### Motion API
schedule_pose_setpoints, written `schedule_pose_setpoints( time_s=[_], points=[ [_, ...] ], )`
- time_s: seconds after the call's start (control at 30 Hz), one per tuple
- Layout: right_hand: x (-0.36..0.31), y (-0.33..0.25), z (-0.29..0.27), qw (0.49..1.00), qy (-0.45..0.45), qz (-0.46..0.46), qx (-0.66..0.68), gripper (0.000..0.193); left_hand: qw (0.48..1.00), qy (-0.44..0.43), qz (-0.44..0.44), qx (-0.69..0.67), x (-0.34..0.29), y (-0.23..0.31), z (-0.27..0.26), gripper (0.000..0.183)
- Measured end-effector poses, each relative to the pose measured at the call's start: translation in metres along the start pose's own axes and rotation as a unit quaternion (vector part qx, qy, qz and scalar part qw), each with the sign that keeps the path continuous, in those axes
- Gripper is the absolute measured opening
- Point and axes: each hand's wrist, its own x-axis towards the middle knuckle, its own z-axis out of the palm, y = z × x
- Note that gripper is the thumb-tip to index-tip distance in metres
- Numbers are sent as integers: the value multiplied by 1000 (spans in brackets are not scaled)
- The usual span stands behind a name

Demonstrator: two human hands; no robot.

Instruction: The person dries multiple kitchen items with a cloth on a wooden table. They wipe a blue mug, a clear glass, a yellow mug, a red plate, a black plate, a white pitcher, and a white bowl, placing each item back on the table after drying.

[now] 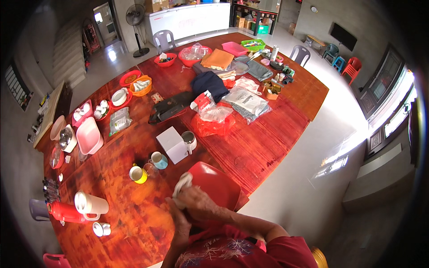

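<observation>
A whitish cloth is bunched up between my two hands above the table's near edge. My right hand is closed over it, and one end sticks out beyond the fingers. From below, my left hand presses against the cloth and the right hand, its fingers partly hidden. Just beyond and to the right of my hands lies a red plastic tray. A yellow mug, a light blue mug and a clear glass cup stand ahead to the left.
A white box stands beside a white-and-steel mug. At left are a cream pitcher, a red thermos and a white cup. Bags and clothes, including a dark blue cloth, cover the wooden table's far middle.
</observation>
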Motion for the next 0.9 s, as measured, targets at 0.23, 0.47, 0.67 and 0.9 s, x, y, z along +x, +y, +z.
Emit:
schedule_pose_setpoints(
  time_s=[0.23,0.47,0.67,0.9],
  points=[
    [-32,3,5,989,-86,-51,105,47,998,-8,-55,-24,0,-10,-39,78],
    [9,11,0,983,82,81,-140,41,985,124,38,111,-12,-6,-10,56],
    [-13,52,-3,959,100,232,-131,46,980,172,79,68,-15,-2,-8,46],
    [-1,21,18,986,115,118,-26,38,984,127,121,40,-5,9,2,50]
  ],
)
